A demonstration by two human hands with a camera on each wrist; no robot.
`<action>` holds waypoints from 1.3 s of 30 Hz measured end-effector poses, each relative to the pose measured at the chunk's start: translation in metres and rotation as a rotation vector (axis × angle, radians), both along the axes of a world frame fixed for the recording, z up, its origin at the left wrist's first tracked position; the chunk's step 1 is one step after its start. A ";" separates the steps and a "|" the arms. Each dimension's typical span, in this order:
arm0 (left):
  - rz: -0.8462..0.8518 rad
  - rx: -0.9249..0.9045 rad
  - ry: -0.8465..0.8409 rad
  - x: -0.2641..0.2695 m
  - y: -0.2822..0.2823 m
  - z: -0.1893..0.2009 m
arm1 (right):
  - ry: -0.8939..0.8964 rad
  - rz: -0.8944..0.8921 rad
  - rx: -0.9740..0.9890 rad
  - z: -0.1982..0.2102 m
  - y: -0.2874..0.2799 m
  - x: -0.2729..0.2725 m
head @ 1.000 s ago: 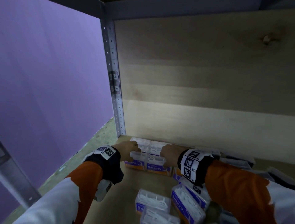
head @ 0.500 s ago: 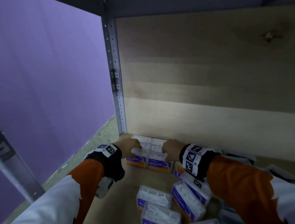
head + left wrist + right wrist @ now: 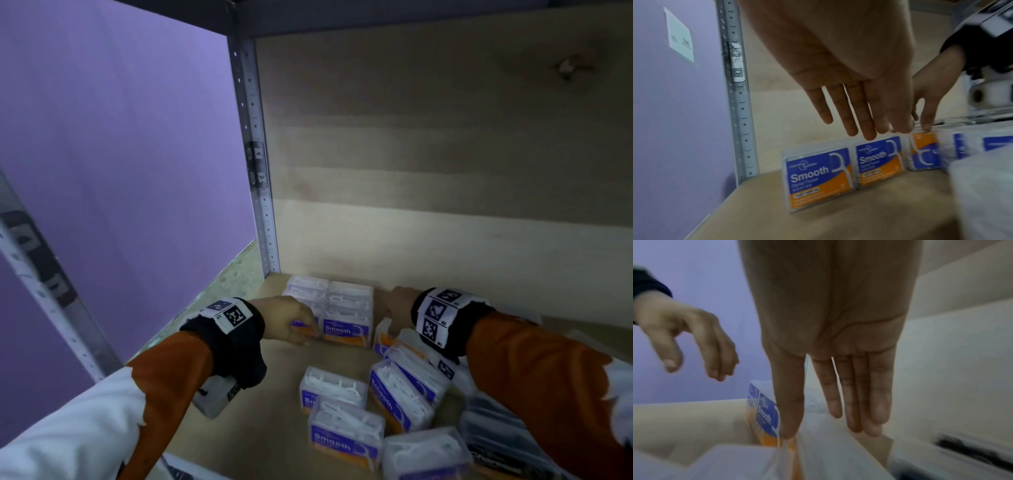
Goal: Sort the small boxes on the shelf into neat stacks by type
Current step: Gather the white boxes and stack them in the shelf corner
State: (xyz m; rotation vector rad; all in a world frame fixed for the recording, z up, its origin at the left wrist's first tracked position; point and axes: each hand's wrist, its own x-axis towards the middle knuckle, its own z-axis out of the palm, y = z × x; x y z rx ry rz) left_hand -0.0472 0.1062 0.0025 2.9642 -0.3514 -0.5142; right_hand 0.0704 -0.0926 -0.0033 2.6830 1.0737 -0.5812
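Observation:
Clear floss-pick boxes with blue and orange "Smooth" labels stand as a tidy block [image 3: 346,308] in the shelf's back left corner. The two front ones [image 3: 818,175] [image 3: 877,160] face me. My left hand [image 3: 301,329] hovers at the block's front left with straight fingers [image 3: 859,129] and holds nothing. My right hand [image 3: 394,308] is just right of the block, fingers straight [image 3: 859,402], its thumb tip touching an upside-down box [image 3: 923,152] beside the block.
Several loose floss boxes [image 3: 332,387] [image 3: 400,394] [image 3: 346,431] lie scattered on the wooden shelf board [image 3: 274,394] in front. Dark flat packs [image 3: 496,428] lie at the right. A metal upright [image 3: 260,205] and a purple wall [image 3: 120,171] bound the left side.
Both hands have come off the top of the block. The right hand moved right to the box beside it; the left hand dropped toward the block's front left.

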 end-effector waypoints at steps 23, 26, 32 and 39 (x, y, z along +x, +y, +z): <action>-0.020 -0.019 0.173 -0.024 -0.023 -0.008 | -0.171 -0.182 0.232 0.042 -0.015 -0.006; 0.013 0.018 0.171 -0.026 -0.014 -0.007 | -0.153 -0.172 0.313 0.053 -0.017 -0.012; 0.114 0.117 0.146 -0.037 0.011 -0.006 | -0.103 -0.118 0.482 0.064 -0.010 -0.023; 0.256 0.205 0.152 -0.052 0.032 -0.004 | -0.017 -0.015 0.541 0.062 0.011 -0.045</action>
